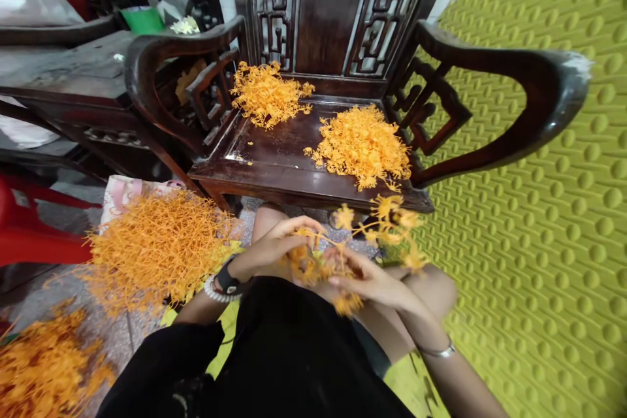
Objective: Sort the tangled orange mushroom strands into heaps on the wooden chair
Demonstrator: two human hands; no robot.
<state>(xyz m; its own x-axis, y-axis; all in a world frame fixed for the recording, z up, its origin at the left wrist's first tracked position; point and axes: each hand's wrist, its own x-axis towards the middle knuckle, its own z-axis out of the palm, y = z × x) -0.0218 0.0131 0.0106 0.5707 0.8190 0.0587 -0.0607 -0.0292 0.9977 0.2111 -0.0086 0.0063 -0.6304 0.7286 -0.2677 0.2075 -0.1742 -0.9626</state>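
Orange spiky sprigs (389,225) tangle between left hand (264,251) and right hand (367,281).

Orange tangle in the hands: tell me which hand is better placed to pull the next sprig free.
Probably the right hand. It lies at the lower right of the orange tangle, on the side where the loose sprigs stick out. The left hand is curled over the opposite side, apparently holding the bunch.

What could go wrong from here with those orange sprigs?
The bunch of orange sprigs between the left hand and right hand looks tangled, so pulling might snap strands. The black watch and beaded bracelet could snag them. The heap of sprigs near the wooden chair seat's front edge could spill if bumped.
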